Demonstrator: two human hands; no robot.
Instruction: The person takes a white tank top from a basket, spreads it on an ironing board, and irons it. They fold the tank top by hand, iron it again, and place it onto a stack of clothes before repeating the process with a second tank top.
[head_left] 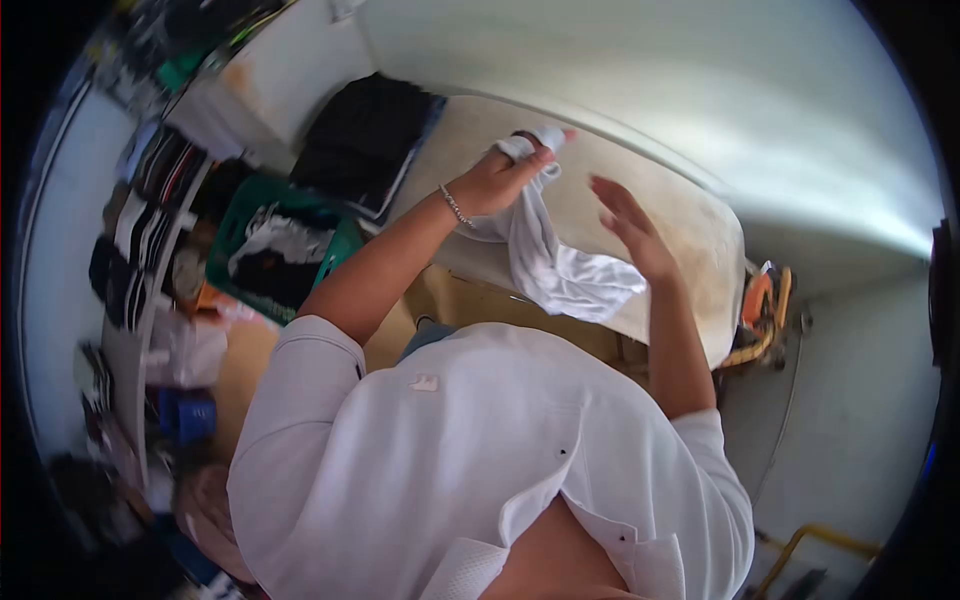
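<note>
My left hand (496, 185), with a bracelet at the wrist, is closed on a white cloth (545, 255). Part of the cloth wraps over its fingers, and the rest hangs down in loose folds towards my body. Whether it is a garment I cannot make out. To the right, my right hand (637, 228) is raised with its fingers stretched out. It holds nothing and is apart from the upper part of the cloth. Beneath both hands lies a pale, stained padded board (690, 235).
Folded black clothes (352, 140) lie at the board's left end. A green crate (235, 225) with clothes in it stands left of my left arm, near a shelf of folded clothes (140, 225). An orange item (757, 300) sits by the board's right end, beside the wall.
</note>
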